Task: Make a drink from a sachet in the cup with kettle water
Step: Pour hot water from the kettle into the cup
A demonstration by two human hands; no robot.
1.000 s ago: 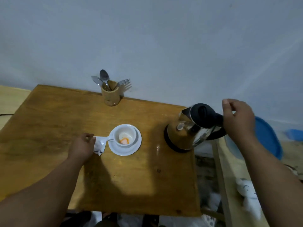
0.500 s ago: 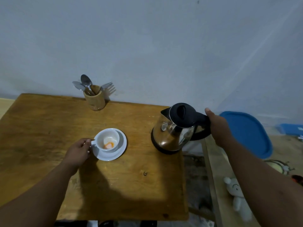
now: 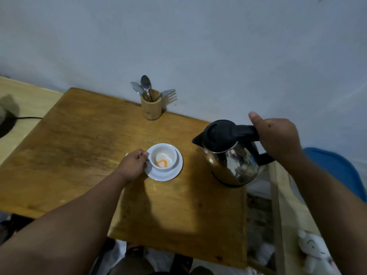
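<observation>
A white cup with orange powder in its bottom sits on a white saucer in the middle of the wooden table. My left hand grips the cup's handle on the left side. The sachet is mostly hidden under that hand; only a white corner shows. To the right stands a steel kettle with a black lid, its spout pointing left toward the cup. My right hand is closed on the kettle's black handle, thumb raised.
A wooden holder with spoons and a fork stands at the table's back edge by the wall. A blue lid and a white soft toy lie on the surface at right. A black cable runs at left.
My right hand went from beside the kettle to gripping its handle, and the kettle's spout now points toward the cup. My left hand moved off the sachet onto the cup's handle.
</observation>
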